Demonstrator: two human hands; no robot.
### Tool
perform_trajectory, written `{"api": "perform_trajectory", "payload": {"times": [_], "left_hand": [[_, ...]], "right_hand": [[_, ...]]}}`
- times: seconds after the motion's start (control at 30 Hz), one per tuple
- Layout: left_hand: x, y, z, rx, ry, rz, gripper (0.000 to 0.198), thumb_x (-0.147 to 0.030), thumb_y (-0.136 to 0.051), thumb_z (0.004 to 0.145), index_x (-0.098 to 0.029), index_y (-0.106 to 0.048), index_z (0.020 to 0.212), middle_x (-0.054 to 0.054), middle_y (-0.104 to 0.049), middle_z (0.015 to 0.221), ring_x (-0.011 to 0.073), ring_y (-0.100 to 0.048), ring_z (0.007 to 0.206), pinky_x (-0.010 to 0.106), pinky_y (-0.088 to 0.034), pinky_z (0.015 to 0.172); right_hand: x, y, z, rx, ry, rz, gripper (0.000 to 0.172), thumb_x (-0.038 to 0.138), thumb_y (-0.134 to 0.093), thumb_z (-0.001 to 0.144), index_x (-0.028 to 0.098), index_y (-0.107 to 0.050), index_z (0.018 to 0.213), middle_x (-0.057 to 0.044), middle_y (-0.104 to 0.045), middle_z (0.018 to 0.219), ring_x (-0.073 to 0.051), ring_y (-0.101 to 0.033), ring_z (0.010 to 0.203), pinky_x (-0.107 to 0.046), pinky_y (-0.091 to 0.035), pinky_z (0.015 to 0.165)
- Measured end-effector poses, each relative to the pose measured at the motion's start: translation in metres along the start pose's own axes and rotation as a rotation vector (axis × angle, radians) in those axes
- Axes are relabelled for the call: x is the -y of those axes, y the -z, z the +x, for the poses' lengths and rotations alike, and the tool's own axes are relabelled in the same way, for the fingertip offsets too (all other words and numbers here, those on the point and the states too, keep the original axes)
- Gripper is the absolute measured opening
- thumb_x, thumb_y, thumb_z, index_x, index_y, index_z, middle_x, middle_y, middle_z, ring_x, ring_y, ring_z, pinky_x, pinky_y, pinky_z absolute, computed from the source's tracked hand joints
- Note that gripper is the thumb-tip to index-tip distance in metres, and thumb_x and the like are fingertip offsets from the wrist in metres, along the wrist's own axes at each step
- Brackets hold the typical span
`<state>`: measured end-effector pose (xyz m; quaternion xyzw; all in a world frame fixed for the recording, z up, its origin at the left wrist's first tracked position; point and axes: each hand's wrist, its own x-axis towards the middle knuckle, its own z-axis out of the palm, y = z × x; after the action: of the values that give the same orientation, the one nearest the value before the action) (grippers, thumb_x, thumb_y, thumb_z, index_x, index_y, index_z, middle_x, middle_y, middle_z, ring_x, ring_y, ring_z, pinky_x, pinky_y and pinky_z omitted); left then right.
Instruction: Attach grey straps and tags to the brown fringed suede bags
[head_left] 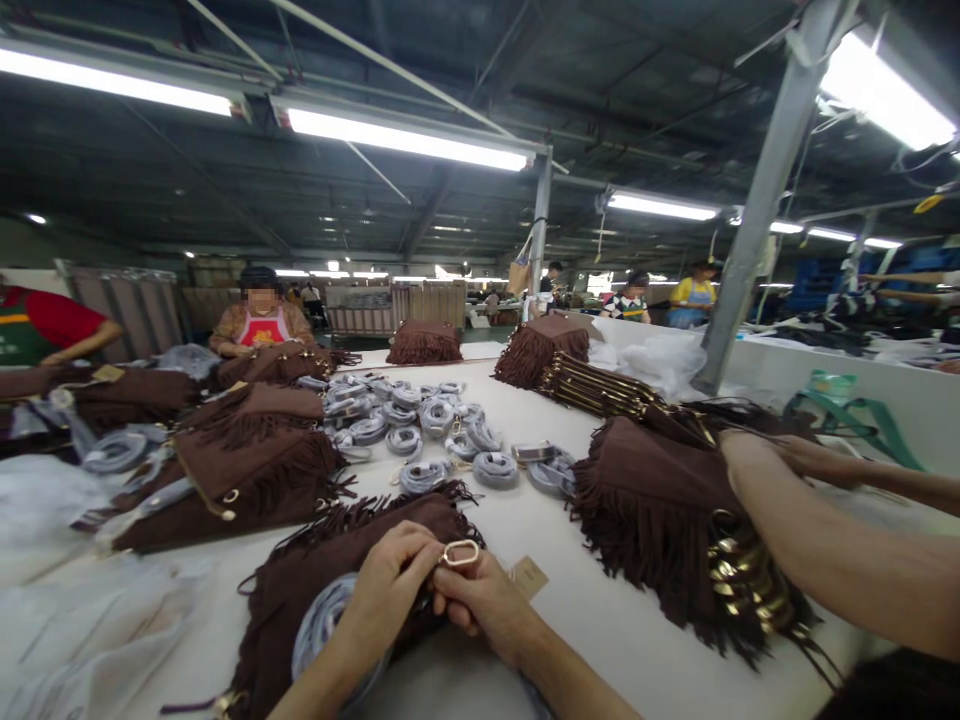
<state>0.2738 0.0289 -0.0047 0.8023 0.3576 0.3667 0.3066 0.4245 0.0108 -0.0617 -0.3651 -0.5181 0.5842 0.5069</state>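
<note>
In the lower middle, my left hand (394, 578) and my right hand (484, 600) meet, fingers pinched around the base of a gold oval clasp (475, 552). The clasp's loop sticks up between my thumbs; what it joins is hidden by my fingers. Beneath my hands lies a brown fringed bag (277, 590). A coiled strap in grey-looking wrapping (319, 625) rests on the bag, partly behind my left forearm. A tan hang tag (531, 577) shows just beyond my right hand.
Several wrapped strap coils (495, 470) cover the middle of the white table (540, 620). Brown fringed bags are stacked left (255, 430) and right (660, 480). A co-worker's arms (832, 530) reach in from the right. Clear plastic (82, 620) lies at left.
</note>
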Motion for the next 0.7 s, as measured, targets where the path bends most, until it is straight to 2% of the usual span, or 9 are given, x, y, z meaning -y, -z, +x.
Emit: {"api": "perform_trajectory", "payload": {"times": [0.1,0.27,0.4,0.5,0.7], "left_hand": [[0.002,-0.01,0.005,-0.085,0.018,0.079,0.024,-0.025,-0.046,0.083,-0.019,-0.056,0.062,0.003,-0.058,0.072,0.0184,-0.057,0.071,0.028,-0.043,0.067],[0.007,-0.014,0.008,-0.09,-0.011,0.237,0.016,-0.019,-0.043,0.08,-0.02,-0.052,0.068,0.003,-0.058,0.075,0.019,-0.055,0.073,0.029,-0.039,0.067],[0.009,-0.01,0.007,-0.032,0.009,0.134,0.023,-0.024,-0.04,0.084,-0.019,-0.056,0.07,0.004,-0.061,0.075,0.0189,-0.057,0.072,0.029,-0.04,0.068],[0.008,-0.007,0.007,-0.054,0.054,0.06,0.029,-0.03,-0.042,0.085,-0.019,-0.057,0.064,0.003,-0.061,0.07,0.0189,-0.057,0.07,0.029,-0.04,0.066],[0.009,-0.006,0.006,-0.087,0.117,0.019,0.021,-0.031,-0.05,0.078,-0.019,-0.059,0.064,0.002,-0.062,0.067,0.0189,-0.058,0.068,0.028,-0.041,0.065]], "right_hand": [[0.004,-0.001,-0.002,-0.019,-0.013,-0.01,0.042,0.054,-0.071,0.072,0.015,-0.058,0.064,0.006,-0.052,0.05,-0.002,-0.031,0.034,-0.014,-0.02,0.03],[0.008,-0.003,-0.004,-0.007,-0.013,-0.058,0.043,0.055,-0.069,0.074,0.015,-0.059,0.062,0.006,-0.05,0.047,-0.003,-0.031,0.034,-0.015,-0.02,0.031],[0.008,-0.005,-0.002,-0.03,-0.035,-0.083,0.043,0.056,-0.069,0.072,0.016,-0.058,0.06,0.008,-0.046,0.042,-0.003,-0.029,0.032,-0.016,-0.019,0.031],[0.007,-0.009,-0.001,-0.09,-0.079,-0.046,0.043,0.056,-0.071,0.068,0.016,-0.058,0.06,0.007,-0.049,0.044,-0.003,-0.029,0.032,-0.017,-0.017,0.03],[0.005,-0.015,0.0,-0.166,-0.123,0.056,0.045,0.056,-0.076,0.061,0.016,-0.057,0.063,0.008,-0.049,0.043,-0.002,-0.026,0.031,-0.017,-0.013,0.03]]}}
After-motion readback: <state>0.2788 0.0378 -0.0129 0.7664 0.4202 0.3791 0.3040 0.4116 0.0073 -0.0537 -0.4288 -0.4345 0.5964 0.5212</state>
